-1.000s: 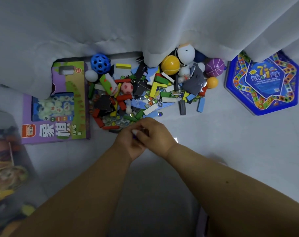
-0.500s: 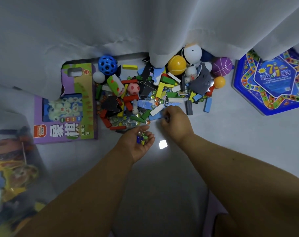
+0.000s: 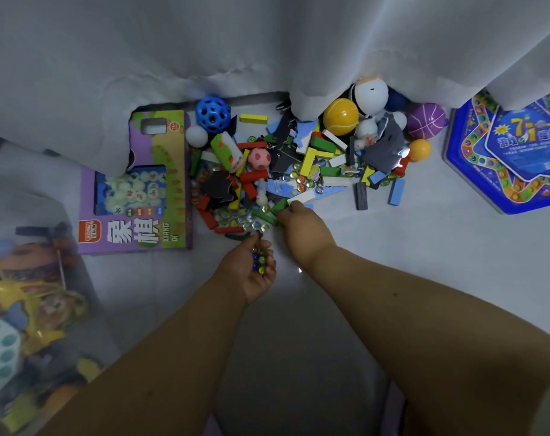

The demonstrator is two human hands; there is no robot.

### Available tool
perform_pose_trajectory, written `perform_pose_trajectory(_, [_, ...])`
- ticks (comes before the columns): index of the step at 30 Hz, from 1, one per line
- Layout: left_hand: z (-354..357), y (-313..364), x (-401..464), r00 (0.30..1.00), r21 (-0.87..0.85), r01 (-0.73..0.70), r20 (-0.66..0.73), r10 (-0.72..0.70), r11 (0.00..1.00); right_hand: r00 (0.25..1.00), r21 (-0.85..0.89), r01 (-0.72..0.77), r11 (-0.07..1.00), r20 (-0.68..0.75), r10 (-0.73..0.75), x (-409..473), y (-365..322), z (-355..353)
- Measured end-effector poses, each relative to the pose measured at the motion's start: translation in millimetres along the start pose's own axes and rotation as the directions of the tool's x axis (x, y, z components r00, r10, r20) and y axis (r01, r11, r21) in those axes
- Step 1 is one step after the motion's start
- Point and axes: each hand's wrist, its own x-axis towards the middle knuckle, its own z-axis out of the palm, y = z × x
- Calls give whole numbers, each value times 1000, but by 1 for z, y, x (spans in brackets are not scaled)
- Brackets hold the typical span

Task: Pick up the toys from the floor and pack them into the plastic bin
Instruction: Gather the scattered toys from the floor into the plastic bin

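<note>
The plastic bin point(image 3: 31, 325) stands at far left, well apart from the toy pile point(image 3: 283, 171) ahead. The right hand point(image 3: 302, 231) reaches the pile's near edge, fingertips hidden; its grip cannot be told. The left hand point(image 3: 251, 272), nearer the bin, cups the marbles point(image 3: 258, 261) palm-up just behind.

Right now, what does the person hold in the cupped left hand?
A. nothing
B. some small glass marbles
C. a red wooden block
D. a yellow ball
B: the left hand lies palm up, and several small marbles, blue, green and yellow, rest in its palm.
</note>
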Motion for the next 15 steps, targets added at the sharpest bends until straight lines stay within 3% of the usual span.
perform_pose_trajectory(4, [-1,3,0,998,17,-53,-25,54,998,997,119,-4,993,-77,13,-10,-1,-7])
perform_pose_trajectory(6, [2,4,-1,997,-3,-79,-18,79,997,979,277,122,953,-193,-70,-25,-10,-14])
perform_pose_trajectory(9, [3,3,-4,996,-115,-34,74,43,993,955,316,287,904,-174,-242,-43,-27,-14])
perform_pose_trajectory(12, [-1,2,-5,995,-217,-5,92,26,976,970,396,178,901,-226,-92,-45,-30,-4])
perform_pose_trajectory(15, [-12,-2,-1,998,-89,-58,5,58,994,990,336,40,941,-142,9,-46,-21,8])
